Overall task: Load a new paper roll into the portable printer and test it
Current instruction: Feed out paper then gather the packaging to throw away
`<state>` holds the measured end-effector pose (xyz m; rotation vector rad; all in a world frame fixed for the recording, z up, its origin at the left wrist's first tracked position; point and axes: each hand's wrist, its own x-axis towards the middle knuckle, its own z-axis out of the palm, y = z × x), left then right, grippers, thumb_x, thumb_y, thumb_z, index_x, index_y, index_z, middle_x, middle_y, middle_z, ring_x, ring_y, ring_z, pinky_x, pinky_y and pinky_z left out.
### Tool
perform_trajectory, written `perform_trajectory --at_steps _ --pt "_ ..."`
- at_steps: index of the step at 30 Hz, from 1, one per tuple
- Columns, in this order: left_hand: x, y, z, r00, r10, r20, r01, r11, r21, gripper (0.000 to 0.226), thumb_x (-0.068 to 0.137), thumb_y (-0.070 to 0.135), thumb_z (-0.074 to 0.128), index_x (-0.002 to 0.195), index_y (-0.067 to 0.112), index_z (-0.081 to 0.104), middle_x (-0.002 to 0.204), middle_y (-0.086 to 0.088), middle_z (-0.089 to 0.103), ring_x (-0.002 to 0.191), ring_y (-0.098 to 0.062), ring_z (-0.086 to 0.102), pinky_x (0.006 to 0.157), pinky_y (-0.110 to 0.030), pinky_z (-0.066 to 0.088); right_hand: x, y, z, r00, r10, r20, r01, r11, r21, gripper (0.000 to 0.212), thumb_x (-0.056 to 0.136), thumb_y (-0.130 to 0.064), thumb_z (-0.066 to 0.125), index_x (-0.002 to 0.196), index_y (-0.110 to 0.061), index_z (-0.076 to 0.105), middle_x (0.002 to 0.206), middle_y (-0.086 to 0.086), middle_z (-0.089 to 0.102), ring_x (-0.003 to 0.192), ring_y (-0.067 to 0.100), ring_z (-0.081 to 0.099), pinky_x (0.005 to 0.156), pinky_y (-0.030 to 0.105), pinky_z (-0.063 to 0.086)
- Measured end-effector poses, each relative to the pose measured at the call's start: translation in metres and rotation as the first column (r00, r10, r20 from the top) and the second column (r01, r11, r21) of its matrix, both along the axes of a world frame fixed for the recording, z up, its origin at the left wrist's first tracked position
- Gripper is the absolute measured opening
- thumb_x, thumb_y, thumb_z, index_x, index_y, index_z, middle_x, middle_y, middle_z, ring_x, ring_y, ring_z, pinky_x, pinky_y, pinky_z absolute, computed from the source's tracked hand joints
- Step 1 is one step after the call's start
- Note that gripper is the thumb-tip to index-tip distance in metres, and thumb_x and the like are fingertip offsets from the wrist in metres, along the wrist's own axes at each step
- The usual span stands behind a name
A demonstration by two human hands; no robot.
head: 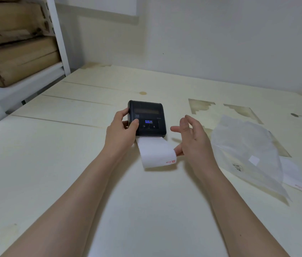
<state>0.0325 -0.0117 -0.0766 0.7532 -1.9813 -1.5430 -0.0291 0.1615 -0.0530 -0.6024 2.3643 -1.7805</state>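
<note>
**Feeding Out a Test Strip on the Portable Printer**

Holding the portable printer [147, 118] steady, the left hand [121, 130] gripped its left edge, the fingers wrapped round the side and the thumb resting on the top face just left of the lit blue display [148, 121]. The printer sat flat on the pale worktop [90, 182], lid shut. A strip of white paper [155, 152] came out of the printer's near edge and lay curved toward the person, with a small red mark at its free corner.

The right hand [189, 136] hovered just right of the printer, its fingers loosely spread and holding nothing; the lower fingertips were close to the strip's right edge, and whether they touched it could not be told.

Well to the right of the printer lay an empty clear plastic bag [246, 153], and past it a loose slip of paper [295, 179] bearing the same red mark.

Judging by the lit display and the fed paper, loading looked done and the test was under way. The risk from here lay in tearing the strip: a pull at an angle could rip it raggedly or drag paper askew in the slot, and a slack left-hand grip would let the light printer slide on the smooth worktop.
</note>
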Motion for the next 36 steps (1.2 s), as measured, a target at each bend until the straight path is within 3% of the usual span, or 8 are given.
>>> perform_trajectory --at_steps 6,12,19,23,26,28,31,36 --pt "-0.003 -0.007 -0.009 0.996 0.066 0.062 -0.055 0.986 -0.155 0.057 0.083 0.046 0.044 0.138 0.031 0.05 0.121 0.0 0.067 0.125 -0.026 0.052 0.109 -0.037 0.036 0.007 0.004 -0.003 1.0 -0.001 0.018 0.0 1.0 0.024 0.049 0.097 -0.049 0.042 0.141 -0.029 0.038 0.116 -0.014 0.066 0.055 0.013 0.071 0.092 0.04 0.053" --pt "-0.005 0.019 0.009 0.973 0.232 -0.022 -0.22 0.885 -0.411 0.057 0.085 0.04 0.046 0.139 0.023 0.05 0.127 -0.008 0.063 0.122 -0.034 0.049 0.089 -0.025 0.022 0.017 0.035 0.013 0.994 -0.088 -0.067 0.082 0.993 -0.09 0.028 0.096 -0.025 0.051 0.124 -0.026 0.057 0.108 -0.005 0.069 0.064 0.007 0.068 0.056 0.026 0.056" --pt "-0.029 0.128 0.04 0.995 -0.036 -0.095 -0.014 0.88 -0.476 0.052 0.087 0.038 0.049 0.137 0.028 0.051 0.132 -0.001 0.059 0.127 -0.03 0.04 0.09 -0.033 0.024 -0.01 0.124 0.022 0.798 -0.55 -0.247 0.518 0.835 -0.186 0.026 0.093 -0.014 0.052 0.117 -0.02 0.061 0.089 -0.01 0.066 0.068 0.007 0.059 0.063 0.012 0.044" --pt "-0.04 0.168 0.037 0.992 -0.124 -0.035 0.086 0.836 -0.543 0.049 0.087 0.038 0.049 0.136 0.03 0.051 0.133 0.0 0.057 0.129 -0.028 0.041 0.101 -0.037 0.028 -0.034 0.179 0.006 0.637 -0.734 -0.235 0.764 0.641 0.069 0.037 0.089 -0.016 0.058 0.125 -0.014 0.053 0.122 0.011 0.057 0.101 0.029 0.055 0.081 0.033 0.044" --pt "-0.046 0.187 0.033 0.977 -0.198 0.083 0.207 0.769 -0.605 0.044 0.092 0.036 0.053 0.137 0.034 0.051 0.145 0.002 0.047 0.139 -0.024 0.029 0.109 -0.042 0.024 -0.047 0.202 -0.007 0.668 -0.704 -0.24 0.691 0.469 0.549 0.06 0.086 -0.033 0.063 0.135 -0.008 0.039 0.138 0.022 0.039 0.125 0.04 0.035 0.1 0.045 0.034" --pt "-0.048 0.193 0.026 0.922 -0.302 0.244 0.384 0.625 -0.68 0.041 0.095 0.039 0.052 0.136 0.038 0.05 0.154 0.007 0.036 0.148 -0.019 0.017 0.118 -0.047 0.011 -0.049 0.209 -0.012 0.722 -0.644 -0.252 0.599 0.4 0.694 0.065 0.085 -0.042 0.061 0.133 -0.006 0.036 0.136 0.024 0.039 0.124 0.04 0.036 0.1 0.044 0.033" --pt "-0.046 0.198 0.011 0.823 -0.356 0.442 0.567 0.497 -0.656 0.039 0.096 0.043 0.05 0.134 0.04 0.052 0.154 0.013 0.036 0.149 -0.014 0.017 0.12 -0.053 -0.001 -0.053 0.212 -0.01 0.755 -0.626 -0.195 0.547 0.437 0.715 0.069 0.084 -0.039 0.063 0.136 -0.008 0.029 0.136 0.024 0.039 0.124 0.039 0.038 0.101 0.043 0.033" --pt "-0.043 0.196 -0.004 0.856 -0.336 0.392 0.516 0.541 -0.664 0.032 0.096 0.038 0.05 0.126 0.039 0.061 0.144 0.01 0.051 0.136 -0.018 0.04 0.112 -0.04 0.029 -0.06 0.222 -0.004 0.733 -0.679 -0.041 0.563 0.57 0.599 0.059 0.085 -0.012 0.063 0.132 -0.002 0.03 0.131 0.026 0.045 0.116 0.043 0.05 0.09 0.041 0.044"
